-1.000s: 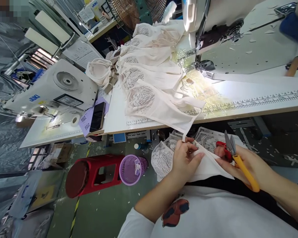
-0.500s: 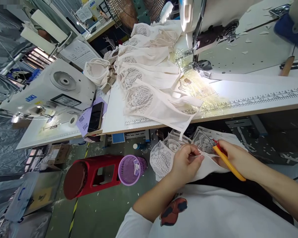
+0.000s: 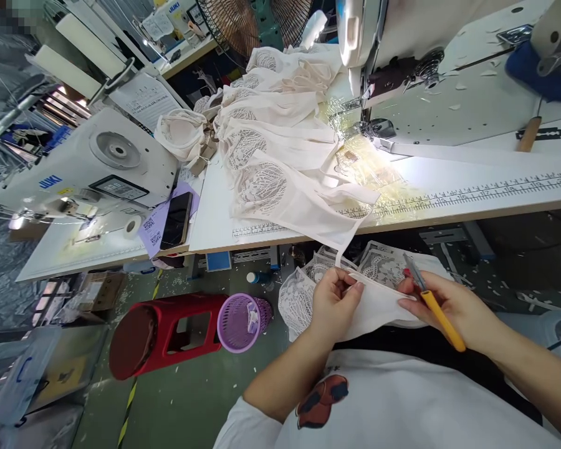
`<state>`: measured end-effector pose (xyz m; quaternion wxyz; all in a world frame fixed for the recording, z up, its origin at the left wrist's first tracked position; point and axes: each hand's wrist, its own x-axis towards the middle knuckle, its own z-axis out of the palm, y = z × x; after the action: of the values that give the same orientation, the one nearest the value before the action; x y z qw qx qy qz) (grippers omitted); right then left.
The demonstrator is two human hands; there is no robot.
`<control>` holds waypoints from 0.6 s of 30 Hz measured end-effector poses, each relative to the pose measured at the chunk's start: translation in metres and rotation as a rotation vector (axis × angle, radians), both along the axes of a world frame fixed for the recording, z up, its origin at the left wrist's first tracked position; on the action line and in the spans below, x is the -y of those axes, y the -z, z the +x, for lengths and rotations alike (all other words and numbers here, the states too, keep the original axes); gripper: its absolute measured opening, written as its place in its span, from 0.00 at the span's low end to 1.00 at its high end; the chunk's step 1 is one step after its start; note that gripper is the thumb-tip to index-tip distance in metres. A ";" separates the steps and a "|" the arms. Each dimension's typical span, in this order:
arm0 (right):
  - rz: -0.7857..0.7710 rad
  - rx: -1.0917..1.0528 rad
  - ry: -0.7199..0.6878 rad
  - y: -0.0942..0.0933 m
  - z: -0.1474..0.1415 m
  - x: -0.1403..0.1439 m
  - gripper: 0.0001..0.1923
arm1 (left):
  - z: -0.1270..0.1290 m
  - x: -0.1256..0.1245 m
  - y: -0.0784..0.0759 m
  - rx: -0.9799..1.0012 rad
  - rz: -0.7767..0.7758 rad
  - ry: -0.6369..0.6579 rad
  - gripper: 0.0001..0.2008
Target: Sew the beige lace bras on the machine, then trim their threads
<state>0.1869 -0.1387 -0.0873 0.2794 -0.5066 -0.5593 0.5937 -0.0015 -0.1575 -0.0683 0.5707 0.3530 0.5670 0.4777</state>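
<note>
a: two hands work one piece. left hand [image 3: 333, 304] pinches the near-left end of the white fabric piece [image 3: 378, 305] between thumb and fingertips. right hand [image 3: 449, 308] presses its fingertips on the right end, so the top edge spans taut between them.

b: location of the piece?

a: near the body, over the lap, below the near edge of the sewing table [image 3: 449, 199]. a thin strip links it up to the chain of lace pieces [image 3: 280, 156] lying on the table, left of the sewing machine [image 3: 402, 68].

b: tool status?

a: thread snips [image 3: 432, 302], yellow handle, lie gripped in the right palm, blades pointing far-left toward the taut edge and looking pressed together. holding them in the palm frees the fingertips to grip cloth.

b: surroundings?

a: purple basket [image 3: 243, 321] and red stool [image 3: 163, 337] on the floor, near-left. phone [image 3: 174, 219] on the left table.
</note>
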 end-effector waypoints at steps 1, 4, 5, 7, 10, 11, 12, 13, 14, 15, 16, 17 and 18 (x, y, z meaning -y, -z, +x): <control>0.032 0.001 0.011 0.000 0.000 0.001 0.20 | 0.000 0.001 -0.001 0.027 -0.005 -0.011 0.15; 0.110 0.020 -0.007 0.000 0.004 0.005 0.16 | 0.000 0.003 -0.006 0.136 -0.020 -0.033 0.16; 0.127 0.026 -0.022 0.000 0.006 0.006 0.15 | 0.000 0.003 -0.008 0.167 -0.026 -0.027 0.17; 0.152 0.024 -0.045 0.000 0.009 0.008 0.14 | -0.001 0.004 -0.013 0.207 -0.042 0.012 0.16; 0.180 -0.003 -0.069 -0.005 0.014 0.010 0.11 | -0.002 0.007 -0.019 0.236 -0.043 0.058 0.14; 0.194 -0.016 -0.081 -0.007 0.015 0.010 0.10 | -0.003 0.007 -0.021 0.243 -0.041 0.067 0.14; 0.210 -0.032 -0.092 -0.010 0.017 0.010 0.08 | -0.004 0.008 -0.022 0.246 -0.037 0.078 0.14; 0.226 -0.049 -0.103 -0.012 0.018 0.010 0.07 | -0.005 0.008 -0.023 0.240 -0.032 0.093 0.13; 0.238 -0.061 -0.110 -0.014 0.018 0.010 0.06 | -0.006 0.008 -0.023 0.218 -0.028 0.118 0.13; 0.246 -0.066 -0.109 -0.016 0.019 0.009 0.06 | -0.008 0.008 -0.023 0.178 -0.026 0.152 0.12; 0.250 -0.060 -0.097 -0.017 0.019 0.008 0.07 | -0.009 0.007 -0.023 0.113 -0.017 0.187 0.10; 0.247 -0.041 -0.077 -0.018 0.019 0.006 0.08 | -0.011 0.005 -0.022 0.013 0.014 0.217 0.08; 0.239 -0.013 -0.056 -0.018 0.018 0.005 0.10 | -0.013 0.003 -0.023 -0.125 0.083 0.234 0.06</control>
<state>0.2052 -0.1440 -0.0691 0.3247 -0.4500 -0.6380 0.5338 -0.0144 -0.1609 -0.0457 0.5710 0.4691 0.5360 0.4081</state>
